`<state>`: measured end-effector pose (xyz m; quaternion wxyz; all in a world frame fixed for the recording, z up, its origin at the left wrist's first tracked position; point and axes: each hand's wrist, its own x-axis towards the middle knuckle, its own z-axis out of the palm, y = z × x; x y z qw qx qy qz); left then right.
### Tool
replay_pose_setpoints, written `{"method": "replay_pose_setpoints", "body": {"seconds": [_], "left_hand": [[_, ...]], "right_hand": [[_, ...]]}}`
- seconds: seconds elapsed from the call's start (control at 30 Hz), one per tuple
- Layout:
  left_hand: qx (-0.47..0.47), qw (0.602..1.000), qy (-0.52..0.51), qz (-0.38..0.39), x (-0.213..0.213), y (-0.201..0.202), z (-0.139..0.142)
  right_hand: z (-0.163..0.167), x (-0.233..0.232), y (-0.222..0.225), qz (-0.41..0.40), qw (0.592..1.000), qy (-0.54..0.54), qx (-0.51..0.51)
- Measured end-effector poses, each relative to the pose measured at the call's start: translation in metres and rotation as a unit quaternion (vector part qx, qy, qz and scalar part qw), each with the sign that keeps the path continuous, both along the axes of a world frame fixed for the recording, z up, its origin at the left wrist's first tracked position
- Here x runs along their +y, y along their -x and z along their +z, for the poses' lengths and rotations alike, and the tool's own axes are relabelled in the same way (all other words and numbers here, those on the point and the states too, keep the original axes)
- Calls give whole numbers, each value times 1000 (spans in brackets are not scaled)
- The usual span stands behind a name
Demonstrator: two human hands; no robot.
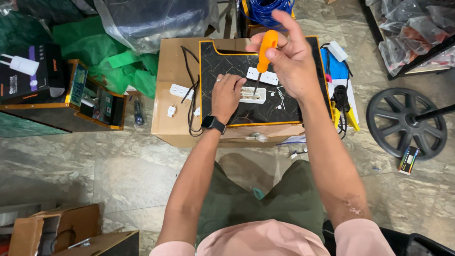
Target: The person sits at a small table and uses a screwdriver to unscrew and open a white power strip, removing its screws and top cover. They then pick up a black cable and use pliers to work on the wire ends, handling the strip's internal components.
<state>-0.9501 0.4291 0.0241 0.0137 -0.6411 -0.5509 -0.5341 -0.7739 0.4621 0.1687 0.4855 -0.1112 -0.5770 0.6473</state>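
Note:
My right hand (290,59) grips an orange-handled screwdriver (264,53), held upright with its tip down on a white power-strip body (252,95). My left hand (226,96), with a black watch on the wrist, presses on the left end of that white body and holds it down on a black marbled board (265,111). A second white socket strip (263,76) lies just behind it on the same board. The board rests on a cardboard box (173,128).
A black cable (192,95) and small white parts (180,91) lie on the box's left side. Yellow-handled pliers (342,111) sit to the right. A black wheel-shaped base (406,122) stands on the floor at right; open boxes and green bags at left.

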Motion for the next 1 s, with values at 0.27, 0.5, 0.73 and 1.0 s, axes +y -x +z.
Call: {"method": "replay_pose_setpoints", "body": {"seconds": [0.27, 0.5, 0.73, 1.0], "left_hand": [[-6, 1000, -4, -4, 0, -1, 5], [-2, 1000, -13, -7, 0, 2, 5], [-12, 1000, -9, -4, 2, 2, 3], [-9, 1000, -4, -3, 0, 3, 2]], "right_hand": [[-37, 12, 12, -183, 962, -87, -182], [-41, 5, 1, -236, 925, -100, -280], [-32, 0, -3, -243, 889, -165, -351], [-41, -1, 5, -266, 908, -115, -302]]}}
